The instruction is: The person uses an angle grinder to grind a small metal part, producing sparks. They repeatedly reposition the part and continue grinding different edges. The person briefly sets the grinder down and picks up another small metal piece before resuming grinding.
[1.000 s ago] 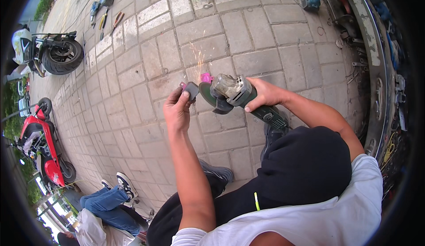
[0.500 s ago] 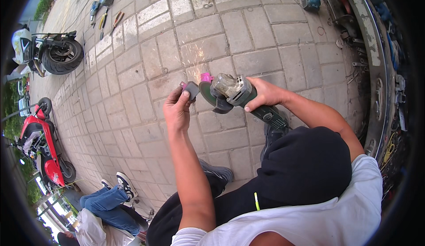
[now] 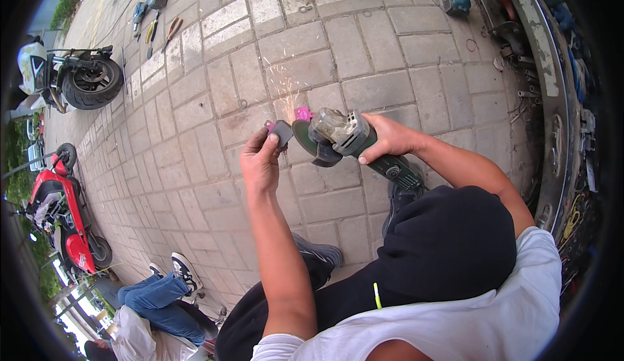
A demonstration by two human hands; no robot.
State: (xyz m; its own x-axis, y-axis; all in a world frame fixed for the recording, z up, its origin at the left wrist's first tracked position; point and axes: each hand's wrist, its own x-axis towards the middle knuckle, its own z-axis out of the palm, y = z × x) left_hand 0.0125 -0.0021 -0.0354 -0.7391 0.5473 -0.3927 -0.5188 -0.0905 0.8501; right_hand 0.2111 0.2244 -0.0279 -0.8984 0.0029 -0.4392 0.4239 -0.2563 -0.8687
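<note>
My left hand (image 3: 261,156) pinches a small grey brake pad (image 3: 281,132) with a pink backing, thumb on its face. An angle grinder (image 3: 356,141) with a dark green body is in my right hand (image 3: 390,139), fingers wrapped round it. Its green disc (image 3: 302,135) stands close beside the pad's right edge; whether they touch, I cannot tell. Orange sparks (image 3: 285,91) fly up and away from beside the disc. A bright pink piece (image 3: 303,113) shows at the disc's far edge; what it belongs to is unclear.
A cordless drill (image 3: 139,15) and pliers (image 3: 172,29) lie on the brick paving, far left. Beyond are a motorcycle wheel (image 3: 93,83) and a red scooter (image 3: 73,221). Someone in jeans (image 3: 159,302) sits at lower left. A metal rail (image 3: 552,101) and tools line the right.
The sparks have changed shape, with some now reaching farther away. Both hands, the brake pad and the grinder look nearly unmoved.
</note>
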